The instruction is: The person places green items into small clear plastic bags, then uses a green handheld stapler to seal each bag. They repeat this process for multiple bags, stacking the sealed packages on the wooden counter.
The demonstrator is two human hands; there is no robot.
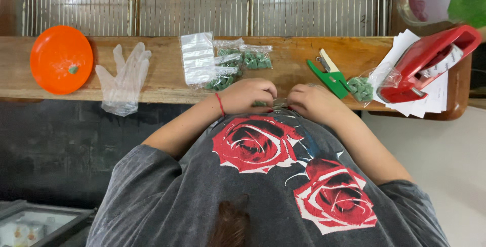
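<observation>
My left hand [246, 95], with a red string on its wrist, and my right hand [315, 101] meet at the near edge of the wooden counter [293, 54]. Between their fingertips they pinch a small clear bag [275, 104] with green pieces inside, mostly hidden by the fingers. Just beyond my left hand lie several small filled bags of green pieces [238, 62] and a stack of empty clear bags [198, 58]. A green stapler [329, 76] lies just beyond my right hand.
An orange plate [61, 59] holding one green piece sits far left, with a clear plastic glove [125, 77] beside it. At right are another bag of green pieces [360, 88], a large red tool [428, 62] and white papers [430, 100]. A metal grille [202, 4] backs the counter.
</observation>
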